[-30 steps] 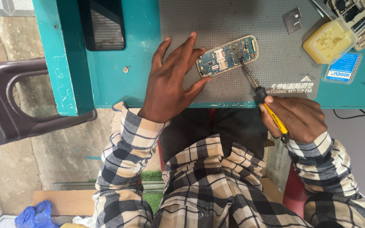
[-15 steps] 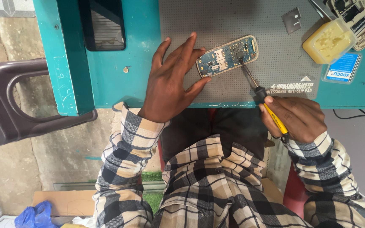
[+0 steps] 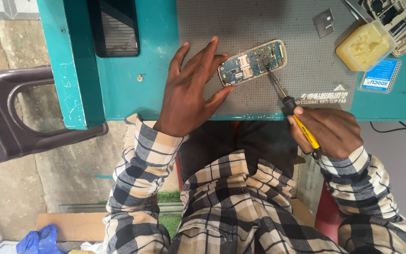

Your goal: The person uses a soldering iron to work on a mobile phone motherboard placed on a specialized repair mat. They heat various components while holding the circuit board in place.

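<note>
A blue phone circuit board lies tilted on a grey anti-slip mat on the teal workbench. My left hand rests flat on the mat with fingers spread, fingertips against the board's left end, steadying it. My right hand, at the bench's front edge, grips a yellow-and-black screwdriver whose metal tip touches the middle of the board.
A yellow tub of paste, a small metal shield and a dismantled phone frame sit at the back right. A black phone lies at the back left. A dark plastic chair stands to the left.
</note>
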